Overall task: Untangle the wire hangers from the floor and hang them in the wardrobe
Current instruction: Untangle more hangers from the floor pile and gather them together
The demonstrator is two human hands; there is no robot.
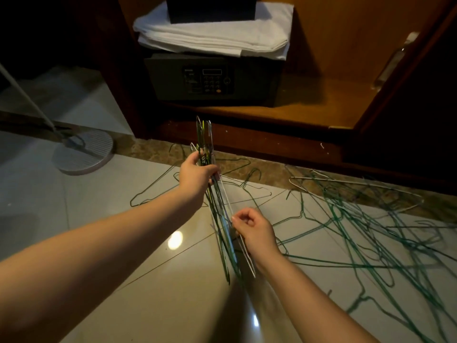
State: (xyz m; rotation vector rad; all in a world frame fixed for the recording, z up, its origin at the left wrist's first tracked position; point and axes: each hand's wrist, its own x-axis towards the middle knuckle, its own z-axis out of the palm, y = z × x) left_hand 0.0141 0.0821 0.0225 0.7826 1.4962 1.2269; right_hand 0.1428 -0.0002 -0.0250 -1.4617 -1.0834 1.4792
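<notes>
A bundle of wire hangers [206, 141], green and white, is held upright above the floor with the hooks pointing up. My left hand [195, 173] grips the bundle just below the hooks. Lower down, my right hand [254, 230] pinches the wires on the bundle's right side. A tangle of green and white hangers [366, 226] lies spread over the tiled floor to the right. A few loose hangers [158, 186] lie behind my left hand. The open wardrobe [309, 112] stands straight ahead, with its wooden bottom shelf showing.
A dark safe [210, 79] sits inside the wardrobe with folded white towels [212, 35] and a black box on top. The wardrobe door [405, 78] swings open at the right. A round lamp base [84, 151] with a slanted pole stands on the floor at the left.
</notes>
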